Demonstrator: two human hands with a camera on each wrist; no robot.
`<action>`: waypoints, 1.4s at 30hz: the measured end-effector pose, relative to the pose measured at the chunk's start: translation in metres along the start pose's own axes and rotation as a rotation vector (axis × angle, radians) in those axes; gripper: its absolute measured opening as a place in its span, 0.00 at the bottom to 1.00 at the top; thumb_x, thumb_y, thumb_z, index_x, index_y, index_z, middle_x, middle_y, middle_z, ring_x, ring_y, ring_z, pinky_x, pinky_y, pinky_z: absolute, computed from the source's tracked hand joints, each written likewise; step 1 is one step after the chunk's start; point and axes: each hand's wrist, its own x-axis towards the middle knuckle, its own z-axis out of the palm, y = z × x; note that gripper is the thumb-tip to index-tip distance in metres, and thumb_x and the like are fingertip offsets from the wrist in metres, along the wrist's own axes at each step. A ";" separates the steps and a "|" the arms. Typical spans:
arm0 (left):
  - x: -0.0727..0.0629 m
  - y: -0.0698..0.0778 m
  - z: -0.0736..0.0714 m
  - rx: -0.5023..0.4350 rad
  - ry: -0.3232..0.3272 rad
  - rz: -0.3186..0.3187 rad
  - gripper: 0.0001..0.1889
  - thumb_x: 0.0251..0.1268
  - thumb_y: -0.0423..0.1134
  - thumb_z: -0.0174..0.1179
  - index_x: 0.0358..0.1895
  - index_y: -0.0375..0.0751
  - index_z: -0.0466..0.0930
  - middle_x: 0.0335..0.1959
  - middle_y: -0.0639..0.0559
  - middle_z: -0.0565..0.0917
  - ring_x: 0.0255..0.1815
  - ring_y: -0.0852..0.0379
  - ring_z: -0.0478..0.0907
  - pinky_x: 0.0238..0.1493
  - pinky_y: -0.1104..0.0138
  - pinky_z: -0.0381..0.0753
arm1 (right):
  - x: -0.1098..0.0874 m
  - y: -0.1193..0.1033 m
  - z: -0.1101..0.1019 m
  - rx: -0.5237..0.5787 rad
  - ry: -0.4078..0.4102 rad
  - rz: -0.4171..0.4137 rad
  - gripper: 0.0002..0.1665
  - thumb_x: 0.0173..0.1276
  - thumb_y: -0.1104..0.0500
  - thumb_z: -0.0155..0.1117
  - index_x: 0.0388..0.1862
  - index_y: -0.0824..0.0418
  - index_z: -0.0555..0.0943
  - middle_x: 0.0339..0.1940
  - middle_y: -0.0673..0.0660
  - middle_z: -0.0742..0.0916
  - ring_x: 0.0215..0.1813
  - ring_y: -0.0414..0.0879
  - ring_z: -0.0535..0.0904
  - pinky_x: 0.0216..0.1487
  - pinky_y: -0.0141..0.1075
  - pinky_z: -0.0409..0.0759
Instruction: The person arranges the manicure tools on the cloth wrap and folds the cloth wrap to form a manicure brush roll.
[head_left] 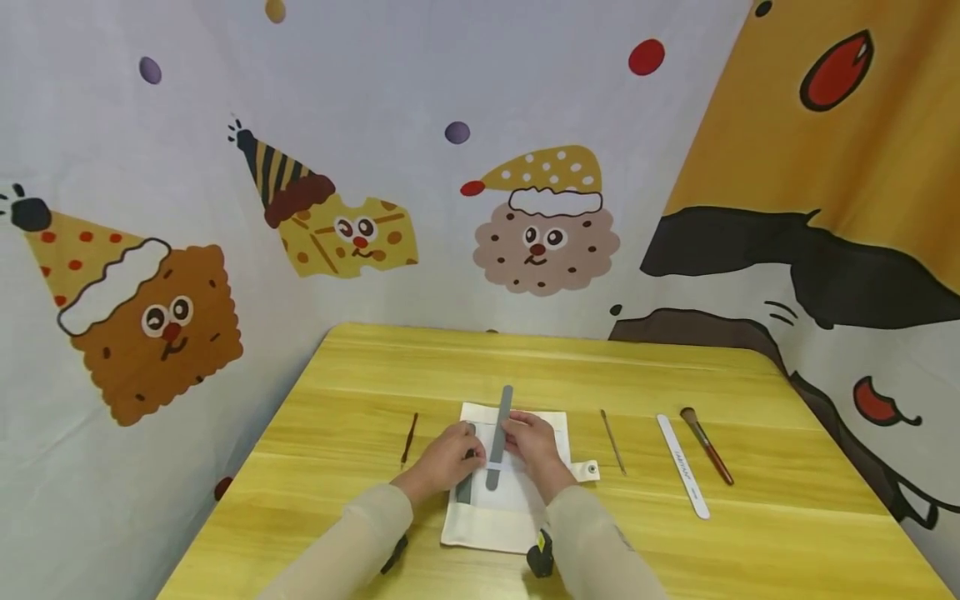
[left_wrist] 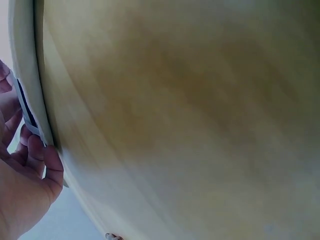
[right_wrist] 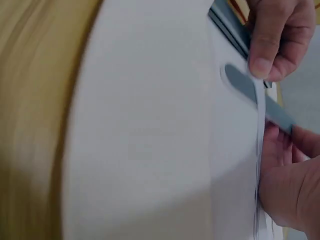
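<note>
A cream fabric case (head_left: 487,527) lies unfolded on the table under both hands. The right hand (head_left: 534,440) holds a grey nail file (head_left: 504,415) between thumb and fingers. The file slants over the case, with its lower part passing under a white strap (right_wrist: 260,105). Thumb and fingers of the left hand (head_left: 450,457) pinch that strap, left of the file. Beneath the left hand, another flat grey strip (head_left: 464,490) with a dark line lies along the case's left side. The left wrist view shows left fingers at the case's edge.
A snap tab (head_left: 587,471) sticks out from the case's right side. Farther right lie a thin metal stick (head_left: 613,442), a white nail file (head_left: 682,467) and a brush (head_left: 708,446). To the left is a thin brown tool (head_left: 409,437). A printed curtain (head_left: 420,75) hangs behind the table.
</note>
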 end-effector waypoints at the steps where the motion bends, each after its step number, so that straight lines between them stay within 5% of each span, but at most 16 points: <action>1: 0.000 0.000 0.000 -0.003 0.001 -0.001 0.04 0.66 0.36 0.64 0.32 0.44 0.84 0.33 0.57 0.68 0.37 0.58 0.67 0.40 0.66 0.71 | -0.001 0.000 -0.001 -0.019 -0.005 0.002 0.20 0.67 0.70 0.64 0.57 0.75 0.77 0.38 0.63 0.87 0.34 0.45 0.84 0.37 0.36 0.83; 7: 0.001 0.000 0.000 0.001 0.009 -0.018 0.04 0.66 0.35 0.65 0.31 0.44 0.83 0.34 0.56 0.69 0.38 0.57 0.67 0.41 0.64 0.72 | -0.002 0.001 -0.002 -0.088 -0.052 0.021 0.19 0.66 0.70 0.64 0.55 0.75 0.77 0.36 0.62 0.87 0.31 0.44 0.83 0.34 0.34 0.83; 15: 0.002 0.004 0.001 -0.008 -0.015 -0.034 0.05 0.66 0.36 0.65 0.31 0.45 0.83 0.34 0.57 0.69 0.37 0.58 0.68 0.40 0.66 0.71 | 0.014 0.004 -0.004 -0.127 -0.048 -0.076 0.28 0.66 0.72 0.63 0.66 0.72 0.72 0.46 0.70 0.85 0.31 0.45 0.84 0.35 0.37 0.84; 25: 0.003 0.003 0.001 -0.027 -0.017 -0.059 0.06 0.67 0.36 0.64 0.30 0.45 0.82 0.34 0.56 0.69 0.37 0.58 0.67 0.39 0.65 0.71 | 0.008 0.006 -0.008 -0.346 -0.186 -0.088 0.39 0.62 0.70 0.58 0.74 0.62 0.66 0.42 0.63 0.84 0.31 0.47 0.84 0.36 0.39 0.84; 31: 0.003 0.002 0.004 -0.020 -0.025 -0.046 0.05 0.68 0.37 0.64 0.31 0.45 0.83 0.34 0.57 0.69 0.37 0.58 0.67 0.39 0.66 0.71 | 0.010 0.005 -0.008 -0.383 -0.217 -0.142 0.36 0.69 0.68 0.60 0.75 0.64 0.64 0.41 0.64 0.84 0.31 0.48 0.84 0.33 0.40 0.84; 37: 0.004 0.003 0.003 -0.010 -0.012 -0.024 0.05 0.67 0.36 0.64 0.32 0.44 0.83 0.34 0.56 0.70 0.38 0.58 0.68 0.40 0.65 0.72 | 0.010 0.006 -0.009 -0.415 -0.216 -0.181 0.27 0.68 0.70 0.60 0.67 0.65 0.74 0.32 0.61 0.84 0.28 0.45 0.83 0.32 0.38 0.83; 42: 0.003 0.000 0.004 -0.001 0.000 -0.019 0.05 0.66 0.36 0.65 0.31 0.44 0.83 0.34 0.56 0.69 0.37 0.57 0.67 0.39 0.65 0.71 | 0.009 0.005 -0.009 -0.504 -0.239 -0.182 0.32 0.66 0.70 0.58 0.71 0.63 0.71 0.35 0.61 0.84 0.28 0.45 0.82 0.32 0.38 0.83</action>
